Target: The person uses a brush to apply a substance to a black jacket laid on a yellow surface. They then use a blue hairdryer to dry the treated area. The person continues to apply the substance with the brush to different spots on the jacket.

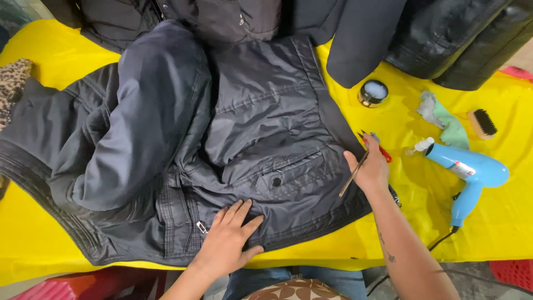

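Observation:
A dark navy padded jacket [250,111] lies spread on a yellow-covered table [499,222], one sleeve folded across its front. My left hand [229,239] rests flat with fingers spread on the jacket's lower hem, beside a zipper pull [201,226]. My right hand [369,169] sits at the jacket's right edge and grips a thin stick-like tool [351,179] that slants down to the left. A snap-button pocket [277,179] lies between the two hands. Red-handled scissors [380,149] lie partly hidden just behind the right hand.
A blue hair dryer [472,172] with its cord lies right of my hand. Farther back are a small round tin [372,92], a green cloth [447,119], a small brush [482,123] and a small bottle [421,146]. Dark leather jackets [455,39] pile along the far edge.

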